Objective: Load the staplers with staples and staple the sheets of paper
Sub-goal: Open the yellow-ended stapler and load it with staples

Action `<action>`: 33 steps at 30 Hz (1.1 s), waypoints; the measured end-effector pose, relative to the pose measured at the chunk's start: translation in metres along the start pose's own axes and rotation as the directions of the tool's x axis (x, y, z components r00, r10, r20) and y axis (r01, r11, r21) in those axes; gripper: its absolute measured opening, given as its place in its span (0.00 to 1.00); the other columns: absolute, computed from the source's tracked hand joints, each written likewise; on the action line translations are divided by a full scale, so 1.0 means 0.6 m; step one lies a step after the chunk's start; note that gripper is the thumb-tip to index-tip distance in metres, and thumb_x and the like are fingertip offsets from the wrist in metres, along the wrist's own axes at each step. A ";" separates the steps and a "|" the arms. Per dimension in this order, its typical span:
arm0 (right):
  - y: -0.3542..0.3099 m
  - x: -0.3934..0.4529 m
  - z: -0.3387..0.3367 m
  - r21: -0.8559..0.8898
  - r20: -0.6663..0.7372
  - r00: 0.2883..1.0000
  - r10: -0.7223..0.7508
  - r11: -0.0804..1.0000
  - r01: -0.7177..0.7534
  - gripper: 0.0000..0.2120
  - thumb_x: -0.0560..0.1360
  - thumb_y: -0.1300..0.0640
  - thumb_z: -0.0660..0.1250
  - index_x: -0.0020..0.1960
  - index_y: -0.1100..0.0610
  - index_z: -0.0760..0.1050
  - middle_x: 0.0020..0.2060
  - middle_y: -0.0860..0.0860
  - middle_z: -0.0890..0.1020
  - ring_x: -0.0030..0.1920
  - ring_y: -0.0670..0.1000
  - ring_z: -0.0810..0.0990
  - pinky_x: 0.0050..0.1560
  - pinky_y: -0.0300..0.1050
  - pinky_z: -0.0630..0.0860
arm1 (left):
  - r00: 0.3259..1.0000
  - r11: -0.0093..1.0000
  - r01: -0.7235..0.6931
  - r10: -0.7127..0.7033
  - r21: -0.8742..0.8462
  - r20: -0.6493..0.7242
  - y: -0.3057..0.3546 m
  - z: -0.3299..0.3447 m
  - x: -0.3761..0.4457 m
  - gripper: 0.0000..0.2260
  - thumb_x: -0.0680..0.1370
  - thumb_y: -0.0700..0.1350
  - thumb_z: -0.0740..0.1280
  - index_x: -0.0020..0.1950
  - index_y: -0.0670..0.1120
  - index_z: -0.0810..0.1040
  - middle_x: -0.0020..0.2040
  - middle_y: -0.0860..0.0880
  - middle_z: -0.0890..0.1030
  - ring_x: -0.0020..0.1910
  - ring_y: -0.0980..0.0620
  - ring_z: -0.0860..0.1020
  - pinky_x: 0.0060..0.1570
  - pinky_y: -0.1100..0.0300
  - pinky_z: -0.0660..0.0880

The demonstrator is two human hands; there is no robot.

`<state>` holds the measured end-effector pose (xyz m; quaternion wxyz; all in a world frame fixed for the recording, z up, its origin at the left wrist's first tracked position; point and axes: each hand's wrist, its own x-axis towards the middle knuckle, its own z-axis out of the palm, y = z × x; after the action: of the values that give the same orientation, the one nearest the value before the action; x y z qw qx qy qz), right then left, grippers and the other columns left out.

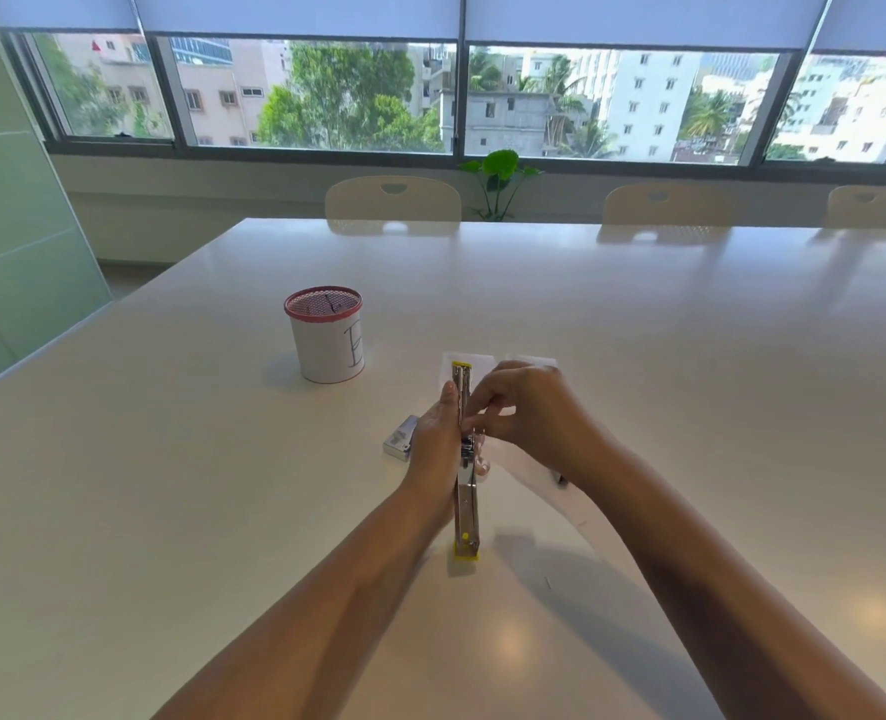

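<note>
The left hand (433, 449) grips the opened stapler (466, 459) at the table's (171, 511) near centre while the right hand (524, 407) pinches staples into it, so loading seems unfinished and the paper sheets (469, 362) behind remain unstapled.

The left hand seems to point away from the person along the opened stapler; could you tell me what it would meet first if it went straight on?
Probably the white paper beyond the stapler. The left hand points that way; depth is uncertain.
</note>
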<state>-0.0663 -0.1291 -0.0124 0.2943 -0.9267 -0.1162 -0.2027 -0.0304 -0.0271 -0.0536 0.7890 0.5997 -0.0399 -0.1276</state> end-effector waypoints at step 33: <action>-0.056 0.327 0.101 0.185 0.102 0.974 0.201 0.958 -0.217 0.11 0.69 0.63 0.72 0.51 0.63 0.82 0.47 0.57 0.84 0.33 0.44 0.75 0.27 0.24 0.70 | 0.980 0.975 0.186 -0.192 0.123 0.046 0.012 0.008 0.009 0.20 0.81 0.51 0.52 0.36 0.43 0.71 0.27 0.46 0.70 0.15 0.58 0.69 0.15 0.66 0.69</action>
<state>0.1161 -0.0473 0.0464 0.3986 -0.9079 -0.0488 -0.1198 -0.0250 -0.0312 -0.0456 0.7350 0.6424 -0.0126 -0.2166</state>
